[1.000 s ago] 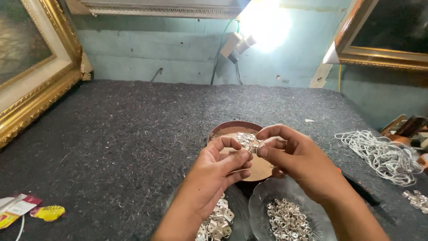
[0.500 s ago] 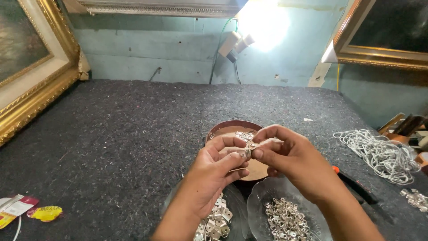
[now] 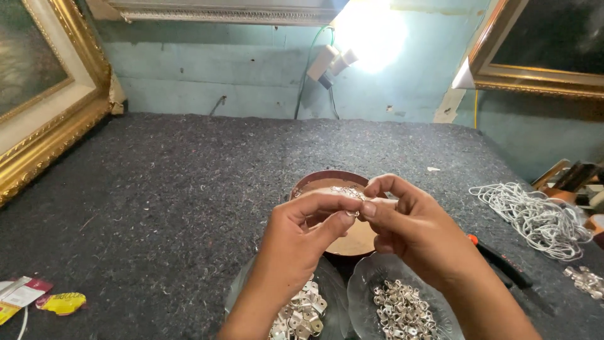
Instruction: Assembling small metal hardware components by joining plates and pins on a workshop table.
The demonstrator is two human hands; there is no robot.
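Note:
My left hand (image 3: 301, 238) and my right hand (image 3: 412, 223) meet fingertip to fingertip above a round brown bowl (image 3: 321, 181). Between the thumbs and forefingers they pinch a small silver metal piece (image 3: 353, 213). The bowl's tan inside holds a few more small silver pieces (image 3: 345, 191). Under my wrists stand two clear glass dishes: the left dish (image 3: 332, 296) and the right dish (image 3: 371, 271), each filled with several small silver metal fittings (image 3: 402, 308).
Everything rests on a dark grey felt-covered table (image 3: 176, 189). A tangle of white cord (image 3: 535, 211) lies at the right, with an orange-and-black tool (image 3: 503, 264) beside my right forearm. Gilt picture frames (image 3: 56, 126) lean at left and upper right. Small coloured packets (image 3: 38, 299) lie lower left.
My hands have stayed together above the bowl and dipped slightly toward me; the fingers have shifted their pinch on the small silver piece.

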